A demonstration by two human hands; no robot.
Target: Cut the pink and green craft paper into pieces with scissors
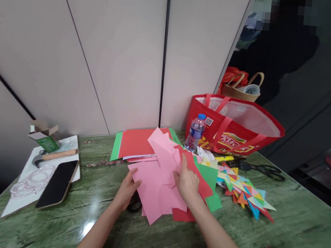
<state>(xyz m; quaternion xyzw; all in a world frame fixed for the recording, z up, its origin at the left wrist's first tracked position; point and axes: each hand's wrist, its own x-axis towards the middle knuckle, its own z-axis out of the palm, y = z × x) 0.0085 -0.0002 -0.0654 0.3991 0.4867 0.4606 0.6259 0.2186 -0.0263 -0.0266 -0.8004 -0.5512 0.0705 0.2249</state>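
Observation:
Loose pink paper sheets (pixel 150 189) lie in an overlapping, uneven pile before me. At their left edge my left hand (pixel 126 190) grips a pink sheet, fingertips and thumb at its border. My right hand (pixel 188 182) rests over the right side of the pile, index finger stretched forward and thumb apart from it; its other fingers are curled and partly hidden. Under that hand are red paper (pixel 202 178) and green paper (pixel 208 177). A dark object (pixel 134 205) by my left wrist is mostly covered. Behind the pile lies a red sheet stack (pixel 137 140) with green edges.
Folded coloured paper pieces (pixel 246 194), black scissors (pixel 266 170) and a yellow marker (pixel 224 158) lie right. A water bottle (pixel 195 132) stands before a red bag (pixel 235 127). Left are a phone (pixel 58 184), wooden-handled tool (pixel 60 155), beads (pixel 32 181) and small box (pixel 45 138).

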